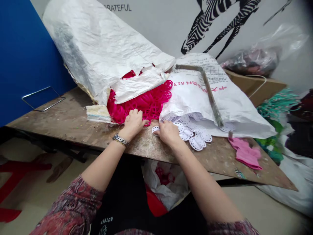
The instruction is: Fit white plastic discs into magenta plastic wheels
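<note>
My left hand [133,124], with a metal-band watch at the wrist, reaches to the near edge of a heap of bright pink looped plastic pieces [146,102]. Its fingers curl in against the heap, and a pink loop shows by the thumb. The heap spills from the mouth of a large white woven sack [102,45]. To the right, my right hand [169,132] is closed, its thumb and fingers on a flat white disc [155,130] with slots around its rim. More white slotted discs [197,140] spill from a printed white sack [193,85] beside it.
A bent metal bar [207,88] lies across the printed sack. A pink glove [245,151] rests on the worn wooden table [80,130]. Below the table edge, a lined red container [155,200] holds pink pieces. A wire handle [43,98] stands at left; a cardboard box [256,86] at right.
</note>
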Demonstrator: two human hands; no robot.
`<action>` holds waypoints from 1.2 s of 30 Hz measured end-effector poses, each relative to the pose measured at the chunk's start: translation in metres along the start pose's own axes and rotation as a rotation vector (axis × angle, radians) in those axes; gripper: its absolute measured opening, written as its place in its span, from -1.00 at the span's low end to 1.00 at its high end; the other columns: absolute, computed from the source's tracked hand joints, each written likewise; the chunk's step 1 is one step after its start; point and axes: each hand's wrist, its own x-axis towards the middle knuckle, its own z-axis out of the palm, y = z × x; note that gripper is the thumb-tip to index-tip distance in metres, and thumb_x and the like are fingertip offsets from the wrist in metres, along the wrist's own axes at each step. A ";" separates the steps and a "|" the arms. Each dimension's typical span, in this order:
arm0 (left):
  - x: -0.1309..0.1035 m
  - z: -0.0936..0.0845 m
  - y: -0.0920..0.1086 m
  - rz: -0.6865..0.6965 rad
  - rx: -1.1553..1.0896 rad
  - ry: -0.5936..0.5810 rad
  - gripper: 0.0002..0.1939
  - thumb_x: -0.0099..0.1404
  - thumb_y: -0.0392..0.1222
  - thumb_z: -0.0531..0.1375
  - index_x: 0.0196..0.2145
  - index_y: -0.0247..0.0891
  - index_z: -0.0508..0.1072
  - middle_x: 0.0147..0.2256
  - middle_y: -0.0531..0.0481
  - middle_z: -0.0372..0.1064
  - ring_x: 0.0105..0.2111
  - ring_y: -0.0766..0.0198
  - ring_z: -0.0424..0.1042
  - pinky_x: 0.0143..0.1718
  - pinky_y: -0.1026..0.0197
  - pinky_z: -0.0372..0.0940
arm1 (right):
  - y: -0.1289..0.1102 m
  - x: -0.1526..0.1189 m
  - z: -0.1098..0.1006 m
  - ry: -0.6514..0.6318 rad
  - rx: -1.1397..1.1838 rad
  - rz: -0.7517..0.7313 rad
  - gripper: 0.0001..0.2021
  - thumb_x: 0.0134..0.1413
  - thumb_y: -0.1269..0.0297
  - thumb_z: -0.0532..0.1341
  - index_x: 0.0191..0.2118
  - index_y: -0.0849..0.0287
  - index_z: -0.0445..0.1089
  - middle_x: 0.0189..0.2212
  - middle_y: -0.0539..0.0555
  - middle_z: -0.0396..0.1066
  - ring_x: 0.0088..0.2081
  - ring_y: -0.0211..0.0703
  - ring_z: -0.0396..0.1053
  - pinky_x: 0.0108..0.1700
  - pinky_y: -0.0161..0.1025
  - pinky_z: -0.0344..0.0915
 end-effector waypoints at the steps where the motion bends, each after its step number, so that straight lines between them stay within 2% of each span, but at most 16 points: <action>1: 0.003 0.002 -0.001 -0.004 0.012 -0.020 -0.59 0.30 0.09 0.18 -0.11 -0.34 0.40 -0.09 -0.24 0.30 -0.01 -0.05 0.26 -0.05 0.05 0.28 | 0.000 0.002 -0.001 -0.002 -0.004 0.008 -0.61 0.14 0.10 0.27 -0.05 0.32 0.44 -0.05 0.35 0.44 0.04 0.19 0.34 -0.03 -0.06 0.30; 4: 0.006 0.008 0.000 0.017 0.022 -0.047 -0.62 0.27 0.08 0.22 -0.18 -0.32 0.42 -0.09 -0.23 0.30 -0.01 -0.06 0.27 -0.08 0.05 0.30 | 0.000 0.003 -0.003 -0.019 0.015 0.048 -0.56 0.11 0.09 0.28 -0.02 0.33 0.38 -0.06 0.37 0.44 0.02 0.17 0.37 -0.04 -0.09 0.29; 10: -0.001 0.020 0.002 0.058 -0.058 0.022 -0.77 0.30 -0.16 0.20 -0.12 -0.29 0.35 -0.12 -0.17 0.34 -0.06 0.04 0.32 -0.11 0.12 0.29 | -0.005 -0.005 -0.006 -0.023 0.051 0.077 -0.64 0.17 0.23 0.20 0.06 0.22 0.30 -0.06 0.27 0.46 -0.02 0.11 0.41 -0.06 -0.09 0.29; 14: -0.007 0.021 -0.002 0.092 -0.241 0.057 -0.87 0.34 -0.26 0.12 -0.15 -0.27 0.33 -0.22 -0.12 0.40 -0.18 0.12 0.39 -0.20 0.16 0.27 | -0.004 -0.003 -0.005 -0.083 0.068 0.078 -0.68 0.17 0.18 0.20 -0.01 0.22 0.37 0.02 0.31 0.40 0.04 0.14 0.38 -0.03 -0.07 0.28; 17: -0.014 0.018 -0.003 0.101 -0.399 0.114 -0.97 0.33 -0.29 0.10 -0.25 -0.25 0.32 -0.29 -0.06 0.39 -0.28 0.18 0.38 -0.26 0.18 0.24 | 0.000 0.003 -0.007 -0.108 0.093 0.095 -0.66 0.13 0.15 0.24 -0.03 0.23 0.38 0.00 0.32 0.43 0.01 0.15 0.40 -0.06 -0.08 0.29; 22: -0.037 0.013 -0.002 0.133 -0.547 0.240 -0.90 0.26 -0.41 0.09 -0.33 -0.25 0.30 -0.33 -0.03 0.33 -0.30 0.21 0.32 -0.22 0.18 0.24 | 0.003 0.009 -0.010 -0.122 0.157 0.123 -0.59 0.04 0.16 0.31 -0.03 0.26 0.37 -0.08 0.34 0.49 -0.06 0.16 0.45 -0.13 -0.11 0.28; 26: -0.054 0.014 -0.001 0.155 -0.589 0.322 -0.85 0.22 -0.47 0.07 -0.33 -0.24 0.29 -0.34 -0.03 0.29 -0.29 0.21 0.31 -0.23 0.18 0.26 | 0.009 0.010 -0.010 -0.062 0.230 0.149 -0.63 0.04 0.21 0.30 -0.02 0.18 0.35 -0.12 0.24 0.51 -0.11 0.06 0.46 -0.16 -0.17 0.26; 29: -0.063 0.014 -0.001 0.254 -0.598 0.360 -0.83 0.25 -0.48 0.07 -0.31 -0.24 0.29 -0.30 -0.05 0.31 -0.23 0.20 0.33 -0.18 0.16 0.29 | 0.022 0.006 -0.011 0.102 0.526 0.178 -0.87 0.04 0.25 0.26 -0.27 0.14 0.41 -0.33 0.09 0.50 -0.26 -0.07 0.42 -0.24 -0.22 0.23; 31: -0.069 0.012 0.000 0.348 -0.594 0.384 -0.85 0.28 -0.47 0.08 -0.29 -0.24 0.29 -0.25 -0.07 0.34 -0.18 0.20 0.35 -0.12 0.14 0.32 | 0.030 -0.002 -0.012 0.161 0.886 0.187 -0.84 -0.01 0.18 0.26 -0.46 0.13 0.35 -0.50 -0.01 0.39 -0.42 -0.17 0.33 -0.34 -0.25 0.19; 33: -0.074 0.009 0.003 0.417 -0.590 0.423 -0.86 0.30 -0.45 0.10 -0.26 -0.25 0.30 -0.20 -0.10 0.36 -0.14 0.20 0.37 -0.09 0.13 0.34 | 0.034 -0.015 -0.014 0.112 1.215 0.206 -0.74 -0.07 0.07 0.28 -0.51 0.13 0.30 -0.57 -0.07 0.29 -0.51 -0.25 0.22 -0.44 -0.29 0.13; 36: -0.081 0.004 0.012 0.495 -0.602 0.483 -0.87 0.31 -0.43 0.11 -0.23 -0.25 0.32 -0.15 -0.12 0.38 -0.13 0.22 0.39 -0.09 0.15 0.37 | 0.030 -0.041 -0.016 -0.008 1.483 0.255 -0.66 -0.20 -0.02 0.36 -0.50 0.14 0.33 -0.54 -0.08 0.28 -0.51 -0.29 0.19 -0.48 -0.33 0.10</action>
